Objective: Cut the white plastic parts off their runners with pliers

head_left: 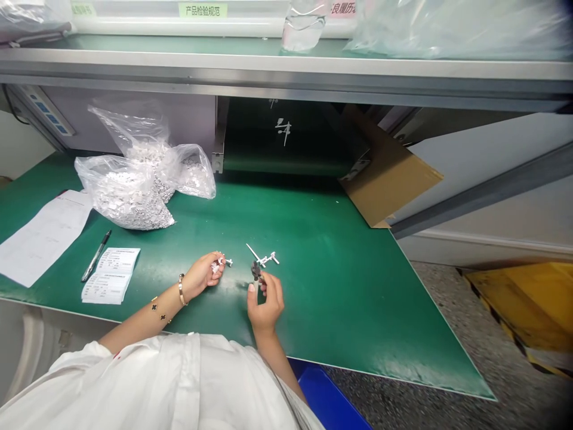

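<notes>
My left hand (206, 276) is closed around several small white plastic parts (221, 261), which poke out past its fingertips. To its right, my right hand (267, 303) grips a small tool with a dark head (256, 270) and a pale body, pointing away from me. My fingers cover most of the tool, so its exact kind does not show. Just beyond the dark head, thin branched white plastic pieces (267, 259) lie on the green table (340, 286). The two hands are apart, both low over the table near its front edge.
Clear bags of small white parts (129, 197) stand at the back left. Nearby are a paper sheet (45, 236), a pen (96, 257) and printed labels (111, 275). Behind, a dark green conveyor belt (255, 143) carries white pieces beside a cardboard sheet (389, 173). A shelf (268, 65) spans overhead.
</notes>
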### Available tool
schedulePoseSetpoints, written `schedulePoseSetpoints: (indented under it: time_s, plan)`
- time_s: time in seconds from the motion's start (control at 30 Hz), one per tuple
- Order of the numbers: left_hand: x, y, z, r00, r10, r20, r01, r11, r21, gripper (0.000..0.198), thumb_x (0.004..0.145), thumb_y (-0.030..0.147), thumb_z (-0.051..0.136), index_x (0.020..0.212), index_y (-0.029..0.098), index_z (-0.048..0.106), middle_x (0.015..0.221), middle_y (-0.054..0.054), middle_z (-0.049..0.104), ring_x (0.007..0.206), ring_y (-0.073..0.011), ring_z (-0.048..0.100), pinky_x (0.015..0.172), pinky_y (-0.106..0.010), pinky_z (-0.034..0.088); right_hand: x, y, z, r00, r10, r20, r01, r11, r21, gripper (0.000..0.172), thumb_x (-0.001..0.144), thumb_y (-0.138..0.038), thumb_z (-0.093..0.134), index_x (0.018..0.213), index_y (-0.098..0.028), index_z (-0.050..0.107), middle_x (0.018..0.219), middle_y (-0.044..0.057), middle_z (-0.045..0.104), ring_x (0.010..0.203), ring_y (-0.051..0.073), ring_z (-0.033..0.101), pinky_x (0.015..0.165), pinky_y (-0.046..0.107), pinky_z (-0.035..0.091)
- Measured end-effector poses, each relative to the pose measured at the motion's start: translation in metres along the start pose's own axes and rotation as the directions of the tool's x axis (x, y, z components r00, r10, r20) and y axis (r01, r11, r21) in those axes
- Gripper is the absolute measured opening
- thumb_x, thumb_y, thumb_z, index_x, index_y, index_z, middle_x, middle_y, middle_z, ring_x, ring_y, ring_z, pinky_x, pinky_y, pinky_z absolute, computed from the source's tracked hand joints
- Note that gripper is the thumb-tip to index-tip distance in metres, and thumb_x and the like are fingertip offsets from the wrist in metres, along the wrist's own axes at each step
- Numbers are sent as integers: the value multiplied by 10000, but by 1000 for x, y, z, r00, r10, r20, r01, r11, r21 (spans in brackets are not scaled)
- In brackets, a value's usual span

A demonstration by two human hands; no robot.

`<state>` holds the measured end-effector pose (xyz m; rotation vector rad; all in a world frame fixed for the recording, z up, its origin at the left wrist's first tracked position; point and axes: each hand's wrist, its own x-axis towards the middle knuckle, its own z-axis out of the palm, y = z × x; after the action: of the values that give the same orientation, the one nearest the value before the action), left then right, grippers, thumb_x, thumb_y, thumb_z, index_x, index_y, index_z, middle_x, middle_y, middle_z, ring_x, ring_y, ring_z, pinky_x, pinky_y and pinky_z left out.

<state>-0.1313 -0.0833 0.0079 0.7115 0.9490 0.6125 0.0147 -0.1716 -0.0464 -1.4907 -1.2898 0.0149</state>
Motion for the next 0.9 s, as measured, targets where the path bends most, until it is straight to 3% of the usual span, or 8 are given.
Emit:
schedulePoseSetpoints:
  time_s: [0.1,0.17,0.33,0.4,0.47,0.6,0.73,0.9]
  plan:
    - [3,1,2,990,-75,119,96,978,-183,186,775,337,538,742,161,490,658,22,454,474,-54,400,365,-157,220,-3,1,-5,994,-65,-90,66,998,13,295,818,-262,486,1094,-166,533,935,105,559,818,199,555,632,307,470]
    - [7,2,8,986,-99,134,121,978,-168,223,762,351,584,720,148,502,695,5,478,504,-53,419,372,-152,227,-5,0,-8,988,-126,-86,128,992,18,308,816,-280,476,1101,-171,523,931,106,551,825,209,552,641,325,475]
    - [31,15,39,994,6,105,-32,969,245,249,770,384,584,819,141,604,587,41,401,433,-46,274,389,-177,125,-4,-4,-11,954,-301,-10,301,954,11,318,807,-314,464,1098,-192,506,885,85,538,778,206,554,670,365,485]
    - [47,23,55,989,96,112,-142,835,531,290,808,420,518,763,153,623,497,57,328,419,-69,261,414,-202,156,-2,-5,-12,943,-331,-12,331,943,11,324,799,-304,472,1102,-193,505,874,82,534,768,203,550,670,367,484]
    - [64,30,71,966,203,163,-253,581,773,351,824,430,484,632,162,602,458,38,355,438,-96,318,453,-229,209,0,-5,-13,943,-331,-36,332,943,20,327,795,-296,479,1103,-189,511,871,82,532,768,200,543,665,362,481]
    - [94,31,96,930,269,252,-297,142,944,311,757,440,586,581,184,575,499,-7,484,541,-160,468,538,-252,287,1,-3,-14,949,-308,-66,310,951,21,334,793,-284,487,1108,-181,517,880,83,538,778,194,540,675,354,477]
    - [104,25,107,928,204,311,-324,35,945,183,653,270,704,538,197,580,552,-37,560,645,-199,552,594,-253,344,0,-2,-15,954,-297,-37,298,954,19,347,782,-278,493,1117,-190,514,884,77,547,784,190,555,691,347,481]
    - [92,26,93,882,245,403,-419,16,908,88,746,232,609,675,228,661,730,-48,650,719,-189,568,632,-246,361,2,-2,-16,965,-253,-67,255,967,22,350,783,-269,496,1123,-188,518,898,82,553,796,196,560,701,351,482]
